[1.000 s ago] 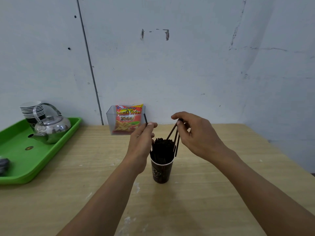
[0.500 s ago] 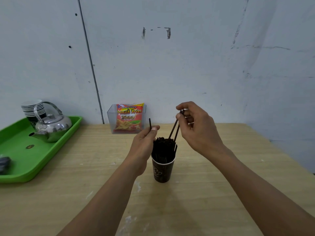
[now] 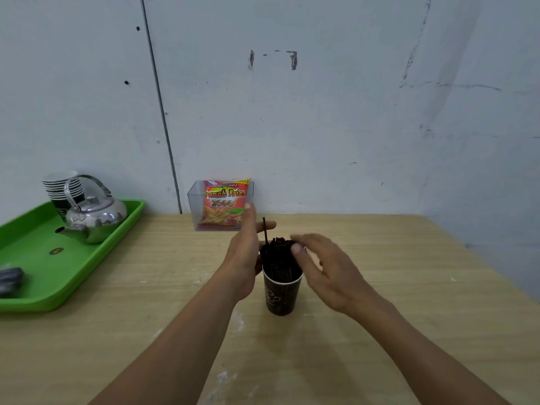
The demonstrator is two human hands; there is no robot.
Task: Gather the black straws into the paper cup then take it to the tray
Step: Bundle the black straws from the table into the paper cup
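Note:
A dark paper cup (image 3: pixel 280 296) stands on the wooden table, packed with black straws (image 3: pixel 280 260). My left hand (image 3: pixel 245 255) is against the left side of the bundle, fingers straightened; one taller straw (image 3: pixel 264 229) sticks up beside its fingertips. My right hand (image 3: pixel 324 267) comes in from the right, motion-blurred, its straight fingers lying over the straw tops. The green tray (image 3: pixel 73 267) sits at the table's left edge, well apart from the cup.
On the tray stand a steel kettle (image 3: pixel 93 217), a stack of paper cups (image 3: pixel 62 185) and a dark object (image 3: pixel 10 279) at its left end. A clear box holding a French fries bag (image 3: pixel 225 206) stands against the wall behind the cup.
My right hand let go of the straws it pinched above the cup and dropped flat onto the straw tops. My left hand's fingers straightened from their pinch on one straw.

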